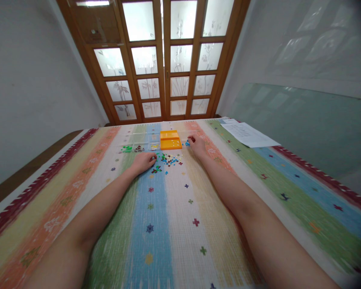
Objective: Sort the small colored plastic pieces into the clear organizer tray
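Observation:
A loose pile of tiny colored pieces (170, 159), green, blue, dark red and pale yellow, lies on the striped tablecloth. At its left edge rests my left hand (145, 161), its fingers curled together; anything in them is too small to make out. My right hand (197, 145) is at the right end of the clear box, fingertips pinched above a few blue pieces (187, 143). What that pinch holds, if anything, cannot be seen. Between the hands, behind the pile, an orange tray (165, 147) has some small white pieces in it.
Left of the orange tray, clear compartments hold green pieces (127, 148), dark brown-red pieces (139, 148) and yellow pieces (154, 147). A printed paper sheet (248, 135) lies at the far right of the tablecloth (180, 224). Wooden glazed doors (165, 80) stand beyond the table.

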